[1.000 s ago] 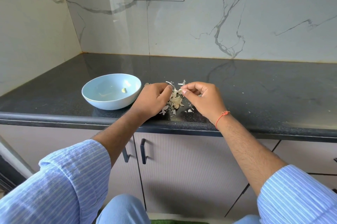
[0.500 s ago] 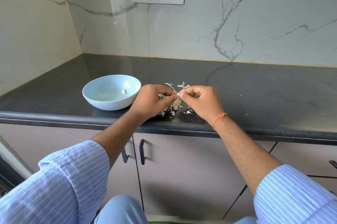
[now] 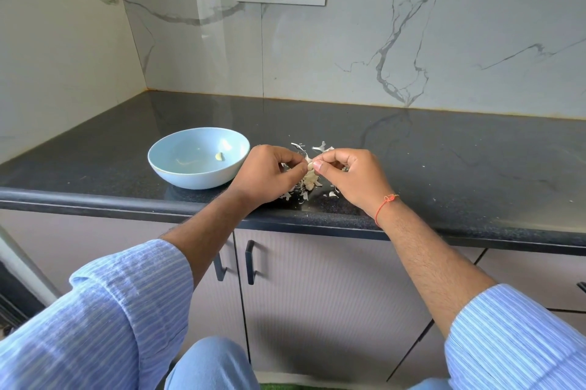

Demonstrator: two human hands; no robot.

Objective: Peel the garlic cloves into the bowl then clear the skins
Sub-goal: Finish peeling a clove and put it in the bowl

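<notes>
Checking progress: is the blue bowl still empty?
No, one peeled clove lies inside the blue bowl, near its right wall.

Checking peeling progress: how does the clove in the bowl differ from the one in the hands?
The pale yellowish clove lies loose in the light blue bowl; the white garlic clove is pinched between left hand and right hand, above the counter. Both are small.

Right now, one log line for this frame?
step: peeling | left hand + right hand: pinch garlic clove | bowl: one peeled clove | skins: on counter
</notes>
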